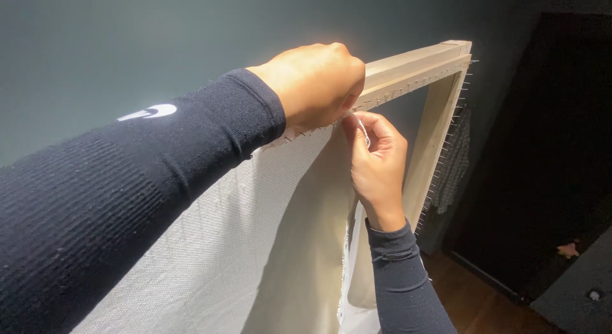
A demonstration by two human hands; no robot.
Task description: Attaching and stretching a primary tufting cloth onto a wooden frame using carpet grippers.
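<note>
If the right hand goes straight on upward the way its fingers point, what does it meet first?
Probably the left hand, just above the right hand fingertips, then the pale wooden frame's top bar; depth is unclear.

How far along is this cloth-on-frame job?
Done: the white cloth is hooked on the top bar's pins left of the hands. In hand: the left hand presses the cloth edge onto the wooden frame while the right hand pinches it just below. Left: the top bar's bare pins toward the corner and the pins down the side post.
</note>
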